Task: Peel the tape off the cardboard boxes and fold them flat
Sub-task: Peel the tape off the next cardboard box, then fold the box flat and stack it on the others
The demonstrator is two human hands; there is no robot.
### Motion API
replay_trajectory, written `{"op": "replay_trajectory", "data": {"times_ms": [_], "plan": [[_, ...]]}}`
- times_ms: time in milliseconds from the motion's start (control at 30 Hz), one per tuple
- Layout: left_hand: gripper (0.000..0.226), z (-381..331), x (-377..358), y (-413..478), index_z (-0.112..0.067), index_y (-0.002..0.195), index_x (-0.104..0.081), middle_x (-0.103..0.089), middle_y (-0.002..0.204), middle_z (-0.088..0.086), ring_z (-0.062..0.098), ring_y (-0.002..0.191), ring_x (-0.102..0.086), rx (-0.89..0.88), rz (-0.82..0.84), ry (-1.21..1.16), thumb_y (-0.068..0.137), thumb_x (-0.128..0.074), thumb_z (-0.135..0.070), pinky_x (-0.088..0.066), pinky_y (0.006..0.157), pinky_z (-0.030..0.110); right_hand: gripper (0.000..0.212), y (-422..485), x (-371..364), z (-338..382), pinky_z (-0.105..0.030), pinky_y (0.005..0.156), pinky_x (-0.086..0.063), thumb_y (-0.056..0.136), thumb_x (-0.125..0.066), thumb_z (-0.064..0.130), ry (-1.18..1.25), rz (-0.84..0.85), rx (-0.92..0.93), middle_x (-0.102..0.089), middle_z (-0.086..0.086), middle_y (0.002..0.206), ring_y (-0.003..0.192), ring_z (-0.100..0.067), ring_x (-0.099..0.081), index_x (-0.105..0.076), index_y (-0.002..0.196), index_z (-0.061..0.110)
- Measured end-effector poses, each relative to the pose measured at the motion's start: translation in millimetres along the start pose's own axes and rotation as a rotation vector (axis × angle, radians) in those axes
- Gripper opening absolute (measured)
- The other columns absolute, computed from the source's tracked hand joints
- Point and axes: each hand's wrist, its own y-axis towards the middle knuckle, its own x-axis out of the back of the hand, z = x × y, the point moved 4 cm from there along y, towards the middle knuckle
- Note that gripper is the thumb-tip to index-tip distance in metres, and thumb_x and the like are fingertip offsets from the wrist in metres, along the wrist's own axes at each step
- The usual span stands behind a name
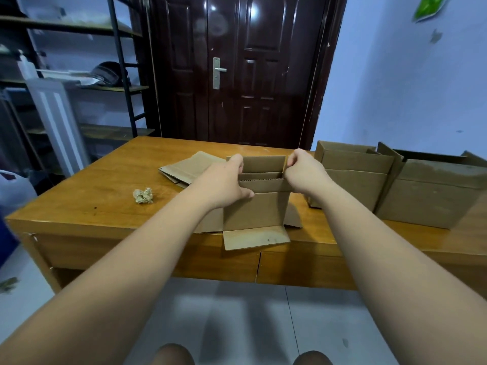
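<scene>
Cardboard box [255, 209] stands open on the counter [92, 206], left grip [224, 180] grasping its top edge at nine o'clock, right grip [303, 172] pinching the corner at three o'clock.

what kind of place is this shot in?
Probably a storeroom or back room: a wooden table with cardboard boxes, metal shelves holding odds and ends, and a dark door.
</scene>
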Motion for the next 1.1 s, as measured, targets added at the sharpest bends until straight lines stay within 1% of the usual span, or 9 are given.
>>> {"op": "replay_trajectory", "data": {"times_ms": [67, 133, 233, 433, 567, 733, 833, 967, 1100], "plan": [[0.038, 9, 2, -3, -0.021, 0.098, -0.04, -0.057, 0.09, -0.002, 0.012, 0.074, -0.053, 0.02, -0.042, -0.136, 0.082, -0.072, -0.035, -0.049, 0.06, 0.025, 0.022, -4, -1, -13, -0.037, 0.082, -0.055, 0.095, -0.051, 0.016, 0.313, -0.05, -0.109, -0.053, -0.003, 0.103, 0.085, -0.016, -0.054, -0.048, 0.116, 0.02], [0.042, 16, 1, -7, -0.023, 0.109, -0.042, -0.061, 0.109, 0.001, 0.018, 0.091, -0.059, 0.036, -0.09, -0.276, 0.082, -0.072, -0.033, -0.057, 0.076, 0.036, 0.044, -10, -8, -23, -0.043, 0.093, -0.051, 0.095, -0.054, 0.037, 0.535, -0.029, -0.176, -0.05, -0.003, 0.123, 0.104, -0.021, -0.056, -0.038, 0.134, 0.026], [0.065, 22, -5, -10, -0.031, 0.137, -0.035, -0.049, 0.139, 0.002, 0.024, 0.12, -0.052, 0.064, -0.138, -0.434, 0.083, -0.072, -0.03, -0.051, 0.095, 0.041, 0.074, -20, -28, -36, -0.049, 0.108, -0.036, 0.088, -0.051, 0.06, 0.531, 0.08, -0.15, -0.033, -0.006, 0.151, 0.134, -0.03, -0.039, -0.019, 0.149, 0.032], [0.058, 38, -22, -10, -0.025, 0.138, -0.047, -0.057, 0.131, -0.002, 0.018, 0.121, -0.052, 0.139, -0.051, -0.718, 0.085, -0.07, -0.02, -0.047, 0.101, 0.043, 0.105, -33, -51, -62, -0.048, 0.112, -0.033, 0.079, -0.073, 0.039, 0.608, 0.133, -0.179, -0.022, -0.006, 0.157, 0.14, -0.028, -0.031, 0.002, 0.152, 0.034], [0.034, 44, -37, -13, -0.019, 0.127, -0.058, -0.064, 0.122, -0.001, 0.016, 0.114, -0.057, 0.163, -0.061, -0.761, 0.093, -0.059, -0.018, -0.048, 0.099, 0.041, 0.105, -33, -45, -66, -0.047, 0.113, -0.028, 0.081, -0.074, 0.029, 0.553, 0.137, -0.129, -0.017, -0.005, 0.159, 0.143, -0.029, -0.026, 0.003, 0.152, 0.033], [0.016, 43, -27, -10, -0.022, 0.11, -0.058, -0.066, 0.107, -0.004, 0.01, 0.099, -0.061, 0.15, -0.196, -1.0, 0.099, -0.048, -0.015, -0.052, 0.082, 0.027, 0.103, -29, -36, -70, -0.054, 0.11, -0.033, 0.072, -0.079, 0.044, 0.523, -0.011, -0.147, -0.03, -0.003, 0.153, 0.139, -0.029, -0.031, -0.013, 0.15, 0.034], [0.016, 47, -23, -7, -0.022, 0.107, -0.059, -0.066, 0.1, -0.009, 0.006, 0.095, -0.061, 0.153, -0.256, -1.068, 0.1, -0.046, -0.016, -0.051, 0.08, 0.025, 0.081, -29, -36, -76, -0.046, 0.103, -0.044, 0.078, -0.075, 0.041, 0.525, -0.021, -0.193, -0.049, -0.006, 0.141, 0.127, -0.026, -0.047, -0.036, 0.144, 0.016], [0.017, 66, -28, -5, -0.014, 0.101, -0.065, -0.071, 0.099, 0.001, 0.017, 0.095, -0.067, 0.226, -0.305, -1.141, 0.099, -0.05, -0.021, -0.053, 0.076, 0.029, 0.043, -33, -39, -72, -0.032, 0.082, -0.052, 0.088, -0.066, 0.028, 0.603, 0.072, -0.163, -0.063, -0.003, 0.12, 0.099, -0.014, -0.06, -0.054, 0.127, 0.014], [0.022, 79, -54, -7, -0.014, 0.103, -0.066, -0.072, 0.099, 0.005, 0.017, 0.087, -0.069, 0.326, -0.005, -1.267, 0.094, -0.057, -0.032, -0.058, 0.076, 0.035, 0.039, -29, -44, -73, -0.044, 0.092, -0.052, 0.092, -0.062, 0.026, 0.756, -0.044, -0.244, -0.062, -0.003, 0.118, 0.107, -0.022, -0.059, -0.053, 0.127, 0.014]]}}
